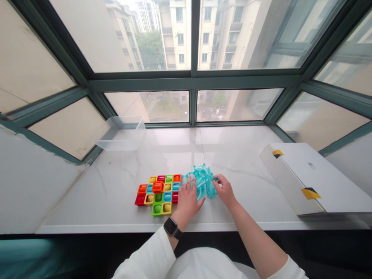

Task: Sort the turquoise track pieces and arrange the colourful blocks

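My left hand [188, 201] lies nearly flat, fingers stretched forward, between a patch of coloured square blocks [158, 198] and a cluster of translucent turquoise plastic pieces [200, 173]. Its fingertips rest at the left part of that cluster, and it covers the nearest blocks. At the cluster's right edge my right hand [226, 190] has its thumb and fingers closed on a turquoise plastic piece [211, 189]. The exact shape of that piece is hard to make out. Red, orange, yellow, green and blue blocks sit close together, with one orange block [158, 187] raised on top.
A clear plastic bin [122, 145] stands at the back left of the white marbled ledge [238, 155]. On the right lies a large white box [328, 174] with yellow-and-black tabs. Green-framed windows enclose the ledge; its front edge runs close to my body.
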Demonstrator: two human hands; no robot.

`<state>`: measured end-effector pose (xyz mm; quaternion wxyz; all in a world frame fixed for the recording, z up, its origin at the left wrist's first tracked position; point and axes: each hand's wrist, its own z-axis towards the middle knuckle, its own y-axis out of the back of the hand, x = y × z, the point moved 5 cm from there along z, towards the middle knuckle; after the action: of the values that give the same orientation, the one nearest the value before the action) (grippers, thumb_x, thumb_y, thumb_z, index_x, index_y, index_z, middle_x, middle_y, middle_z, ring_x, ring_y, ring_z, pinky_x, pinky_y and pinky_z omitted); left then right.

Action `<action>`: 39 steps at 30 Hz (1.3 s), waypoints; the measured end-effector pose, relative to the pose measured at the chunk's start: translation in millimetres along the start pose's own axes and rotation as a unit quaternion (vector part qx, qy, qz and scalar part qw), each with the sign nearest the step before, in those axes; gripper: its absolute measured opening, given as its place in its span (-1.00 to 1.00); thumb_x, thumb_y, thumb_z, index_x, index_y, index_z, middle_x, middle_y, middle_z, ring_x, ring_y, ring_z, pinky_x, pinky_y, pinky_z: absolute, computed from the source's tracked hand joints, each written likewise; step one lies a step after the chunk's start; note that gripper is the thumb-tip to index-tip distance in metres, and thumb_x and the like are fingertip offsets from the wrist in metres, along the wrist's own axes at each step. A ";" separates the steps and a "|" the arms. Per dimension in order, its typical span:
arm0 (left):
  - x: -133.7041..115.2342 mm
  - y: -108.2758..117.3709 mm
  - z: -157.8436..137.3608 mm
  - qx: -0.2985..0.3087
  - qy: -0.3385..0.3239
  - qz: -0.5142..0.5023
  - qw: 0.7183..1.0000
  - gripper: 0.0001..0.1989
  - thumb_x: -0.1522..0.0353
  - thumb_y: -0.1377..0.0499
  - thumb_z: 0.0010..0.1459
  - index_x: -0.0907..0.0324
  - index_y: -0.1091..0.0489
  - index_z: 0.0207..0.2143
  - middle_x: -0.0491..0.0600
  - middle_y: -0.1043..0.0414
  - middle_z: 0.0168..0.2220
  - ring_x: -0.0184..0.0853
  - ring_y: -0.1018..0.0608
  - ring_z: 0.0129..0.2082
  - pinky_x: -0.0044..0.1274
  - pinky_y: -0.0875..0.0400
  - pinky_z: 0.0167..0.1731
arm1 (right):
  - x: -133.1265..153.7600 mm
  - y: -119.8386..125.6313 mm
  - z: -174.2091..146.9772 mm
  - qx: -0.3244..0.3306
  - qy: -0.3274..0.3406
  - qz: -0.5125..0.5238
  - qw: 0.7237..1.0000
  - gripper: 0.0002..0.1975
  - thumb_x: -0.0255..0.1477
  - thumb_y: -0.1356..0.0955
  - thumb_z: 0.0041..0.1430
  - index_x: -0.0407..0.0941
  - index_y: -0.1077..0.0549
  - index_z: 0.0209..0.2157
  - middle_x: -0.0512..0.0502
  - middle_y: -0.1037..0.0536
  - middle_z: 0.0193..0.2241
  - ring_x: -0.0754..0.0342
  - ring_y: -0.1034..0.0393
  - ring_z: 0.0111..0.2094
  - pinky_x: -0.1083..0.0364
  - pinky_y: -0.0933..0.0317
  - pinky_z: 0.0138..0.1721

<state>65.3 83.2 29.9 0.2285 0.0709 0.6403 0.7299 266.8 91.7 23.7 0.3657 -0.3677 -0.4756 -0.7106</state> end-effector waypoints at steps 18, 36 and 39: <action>15.3 5.0 54.7 -0.044 0.005 -0.096 0.994 -0.34 0.09 -0.11 0.39 0.18 -0.14 0.42 0.29 -0.07 0.48 0.10 -0.17 0.46 -0.06 -0.16 0.37 | -55.6 -23.9 2.1 -0.082 -0.103 -0.053 0.990 -0.52 -0.19 -0.29 0.30 -0.08 -0.39 0.18 -0.29 -0.49 0.12 -0.20 -0.39 0.20 -0.23 -0.26 0.27; 30.7 -23.5 140.0 0.096 0.059 -0.206 0.972 -0.65 0.42 -0.21 0.24 0.14 -0.42 0.08 0.15 -0.59 0.07 -0.13 -0.61 0.04 -0.37 -0.46 0.04 | -37.2 -39.5 -19.4 -0.032 -0.016 -0.088 0.995 -0.48 -0.29 -0.32 0.33 -0.03 -0.37 0.29 -0.25 -0.39 0.31 -0.18 -0.27 0.35 -0.24 -0.19 0.38; 29.1 -10.2 129.3 0.039 0.039 -0.243 0.969 -0.60 0.44 -0.18 0.28 0.09 -0.34 0.15 0.09 -0.54 0.13 -0.19 -0.58 0.11 -0.37 -0.45 0.12 | -31.0 -37.9 -20.7 -0.026 -0.009 -0.089 0.996 -0.48 -0.30 -0.31 0.34 0.00 -0.37 0.30 -0.23 -0.39 0.31 -0.18 -0.27 0.35 -0.25 -0.19 0.38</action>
<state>93.2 213.1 36.5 0.3710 -0.1064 0.6745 0.6294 244.6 88.0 -24.5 0.2869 -0.3398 -0.4910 -0.7491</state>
